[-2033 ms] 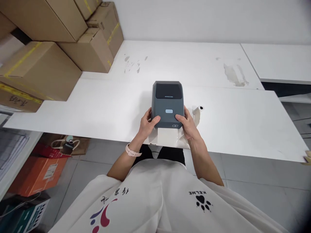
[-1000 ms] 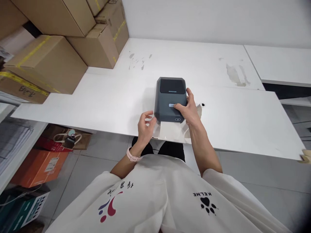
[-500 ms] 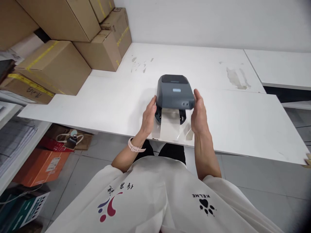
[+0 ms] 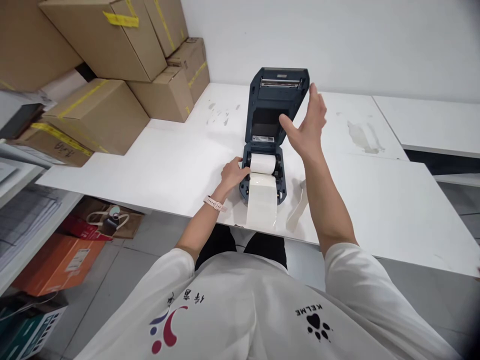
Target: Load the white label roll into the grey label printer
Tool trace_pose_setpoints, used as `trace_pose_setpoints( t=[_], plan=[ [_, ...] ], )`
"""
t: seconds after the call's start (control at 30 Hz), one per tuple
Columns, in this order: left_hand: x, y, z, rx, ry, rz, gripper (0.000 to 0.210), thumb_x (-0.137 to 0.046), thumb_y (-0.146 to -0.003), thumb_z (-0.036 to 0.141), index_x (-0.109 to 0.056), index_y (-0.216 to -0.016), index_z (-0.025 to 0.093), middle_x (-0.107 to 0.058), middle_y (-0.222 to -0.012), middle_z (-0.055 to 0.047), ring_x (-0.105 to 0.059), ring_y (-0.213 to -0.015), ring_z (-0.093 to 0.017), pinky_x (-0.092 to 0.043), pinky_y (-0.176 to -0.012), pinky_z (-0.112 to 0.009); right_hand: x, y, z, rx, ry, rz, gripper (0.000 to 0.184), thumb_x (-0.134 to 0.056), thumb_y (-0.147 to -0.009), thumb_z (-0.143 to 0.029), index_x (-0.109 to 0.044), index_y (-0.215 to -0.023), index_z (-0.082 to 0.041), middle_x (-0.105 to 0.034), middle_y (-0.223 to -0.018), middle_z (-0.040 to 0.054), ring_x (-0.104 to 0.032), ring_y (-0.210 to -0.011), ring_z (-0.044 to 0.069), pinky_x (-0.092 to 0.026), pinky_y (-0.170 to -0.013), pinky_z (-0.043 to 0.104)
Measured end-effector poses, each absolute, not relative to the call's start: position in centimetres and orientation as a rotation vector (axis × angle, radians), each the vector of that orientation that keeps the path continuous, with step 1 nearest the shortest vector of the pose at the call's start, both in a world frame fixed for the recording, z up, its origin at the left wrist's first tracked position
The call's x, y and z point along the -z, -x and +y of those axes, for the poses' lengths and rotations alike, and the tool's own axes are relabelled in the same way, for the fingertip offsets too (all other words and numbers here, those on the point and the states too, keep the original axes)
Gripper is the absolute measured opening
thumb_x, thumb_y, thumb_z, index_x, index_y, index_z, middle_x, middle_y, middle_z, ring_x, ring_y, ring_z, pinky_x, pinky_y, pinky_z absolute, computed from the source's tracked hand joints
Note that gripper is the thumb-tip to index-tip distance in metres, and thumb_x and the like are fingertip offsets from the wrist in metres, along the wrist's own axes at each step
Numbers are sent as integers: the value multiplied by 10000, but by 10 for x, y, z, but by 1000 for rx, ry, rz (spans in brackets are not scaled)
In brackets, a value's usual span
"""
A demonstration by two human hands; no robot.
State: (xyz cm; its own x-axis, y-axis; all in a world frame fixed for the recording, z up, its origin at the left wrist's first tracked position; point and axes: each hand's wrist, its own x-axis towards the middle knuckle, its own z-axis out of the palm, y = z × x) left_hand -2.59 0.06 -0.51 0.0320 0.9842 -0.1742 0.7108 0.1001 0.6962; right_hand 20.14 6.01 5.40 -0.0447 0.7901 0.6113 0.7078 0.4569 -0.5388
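Note:
A dark grey label printer (image 4: 262,172) stands near the front edge of the white table (image 4: 375,190) with its lid (image 4: 275,107) swung fully up. Inside lies a white label roll (image 4: 262,163), and a strip of its paper (image 4: 261,205) runs out over the table edge. My left hand (image 4: 232,173) rests against the printer's left side beside the roll. My right hand (image 4: 308,127) is raised with fingers apart, its fingertips at the right edge of the upright lid. A loose strip of backing paper (image 4: 298,210) lies to the right of the printer.
Stacked cardboard boxes (image 4: 123,90) fill the table's back left corner. A second white table (image 4: 431,122) adjoins at the right. On the floor to the left are an orange box (image 4: 56,262) and a bag (image 4: 108,220). A white wall stands behind.
The printer lid went from closed to half lifted to fully upright. My right hand rose with it; my left hand stayed low at the printer's left side.

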Motion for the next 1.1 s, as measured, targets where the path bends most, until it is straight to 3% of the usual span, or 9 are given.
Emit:
trace_pose_setpoints(
  t=[0.13, 0.2, 0.3, 0.4, 0.5, 0.63, 0.73, 0.97, 1.1],
  plan=[
    [6, 26, 5, -483, -1721, 1780, 477, -525, -822, 306, -575, -1289, 223, -743, -1095, -79, -679, -1031, -273, -482, -786, -345, -63, -183, 19, 7, 1315, -1959, 520, -499, -961, -483, -478, -1439, -278, -539, -1445, 123, -440, -1396, 369, -411, -1115, 605],
    [7, 24, 6, -471, -1762, 1795, 443, -504, -830, 284, -579, -1262, 221, -742, -1076, -81, -676, -1042, -277, -476, -801, -350, -61, -171, 6, -41, 1364, -2100, 425, -533, -941, -391, -565, -1342, -252, -597, -1373, 119, -534, -1301, 340, -487, -1045, 531],
    [7, 23, 6, -468, -1772, 1791, 422, -497, -833, 276, -578, -1244, 222, -737, -1055, -89, -673, -1044, -295, -473, -819, -369, -50, -155, 10, -234, 1540, -2402, 540, -624, -871, -323, -537, -1395, -226, -621, -1383, 127, -590, -1252, 345, -521, -984, 490],
    [8, 23, 4, -492, -1744, 1783, 410, -496, -830, 258, -577, -1231, 234, -733, -1023, -79, -674, -1021, -294, -467, -812, -371, -39, -145, 30, -387, 1727, -2669, 773, -728, -791, -372, -455, -1490, -183, -622, -1406, 170, -592, -1258, 408, -478, -1022, 545],
    [9, 23, 3, -528, -1706, 1769, 387, -506, -832, 249, -582, -1212, 236, -726, -988, -78, -669, -1003, -294, -461, -811, -374, -36, -149, 44, -508, 1693, -2733, 874, -787, -727, -405, -455, -1501, -171, -618, -1413, 184, -584, -1275, 427, -457, -1055, 553],
    [9, 23, 2, -567, -1667, 1738, 388, -532, -835, 267, -579, -1217, 223, -713, -954, -81, -662, -979, -297, -459, -804, -379, -51, -182, 36, -894, 1347, -2490, 886, -832, -674, -449, -502, -1475, -265, -556, -1503, 89, -562, -1329, 351, -460, -1113, 478],
    [10, 24, 2, -581, -1647, 1716, 392, -531, -837, 272, -579, -1222, 222, -706, -918, -70, -660, -930, -279, -456, -778, -366, -64, -220, 21, -1072, 1141, -2241, 870, -865, -628, -449, -558, -1421, -263, -613, -1432, 78, -599, -1277, 337, -487, -1083, 455],
    [16, 24, 3, -614, -1634, 1708, 398, -523, -835, 273, -580, -1226, 222, -696, -883, -50, -645, -872, -250, -434, -741, -343, -32, -304, 39, -990, 1188, -1619, 854, -855, -620, -396, -549, -1393, -198, -670, -1319, 185, -680, -1127, 298, -546, -907, 383],
    [16, 24, 4, -627, -1628, 1699, 389, -515, -829, 261, -584, -1209, 219, -682, -832, -36, -631, -813, -234, -418, -709, -334, 13, -311, 65, -914, 1385, -1379, 849, -830, -489, -304, -583, -1289, -161, -684, -1280, 165, -654, -1184, 320, -527, -1008, 426]
  ],
)
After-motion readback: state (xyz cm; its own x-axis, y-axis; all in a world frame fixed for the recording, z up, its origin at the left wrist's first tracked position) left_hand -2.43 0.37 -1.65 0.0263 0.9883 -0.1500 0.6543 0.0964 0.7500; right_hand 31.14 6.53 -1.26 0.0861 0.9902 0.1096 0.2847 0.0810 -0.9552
